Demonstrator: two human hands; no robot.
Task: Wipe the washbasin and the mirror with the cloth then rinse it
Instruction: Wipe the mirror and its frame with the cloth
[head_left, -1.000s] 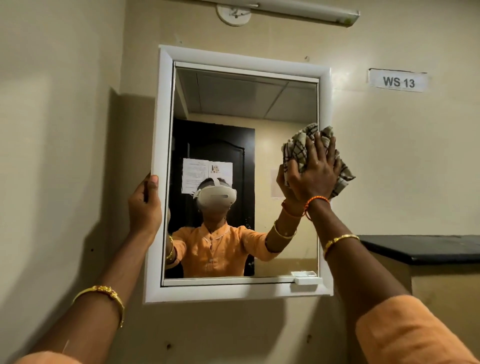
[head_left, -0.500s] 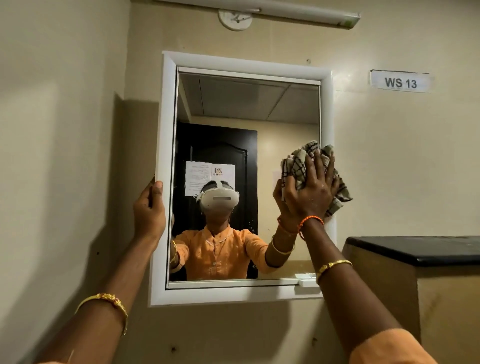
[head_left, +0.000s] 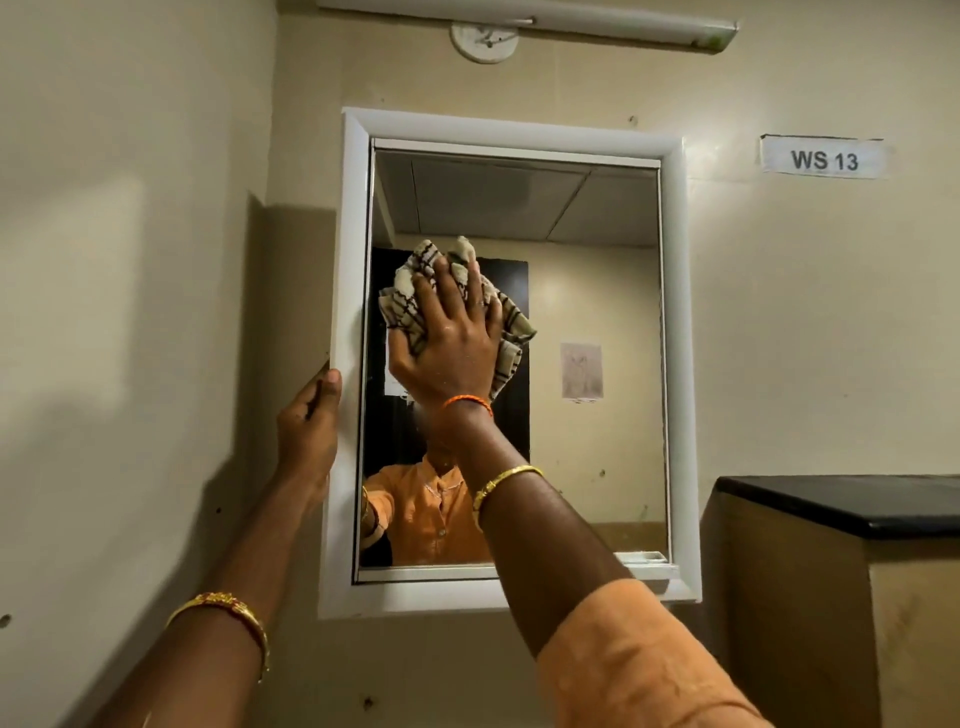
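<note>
A white-framed mirror (head_left: 597, 249) hangs on the beige wall in front of me. My right hand (head_left: 449, 343) presses a bunched beige cloth with dark checks (head_left: 511, 325) flat against the left part of the glass, fingers spread over it. My left hand (head_left: 309, 431) grips the outer left edge of the mirror frame at mid height, thumb on the front. The washbasin is out of view. My own reflection is mostly hidden behind my right arm.
A cabinet with a black top (head_left: 852, 501) stands close to the mirror's lower right. A tube light (head_left: 545, 21) runs above the mirror. A "WS 13" label (head_left: 823, 158) is on the wall at the right.
My right hand has slid the cloth from the mirror's right edge across to its left side and slightly up. My left hand stays on the frame's left edge.
</note>
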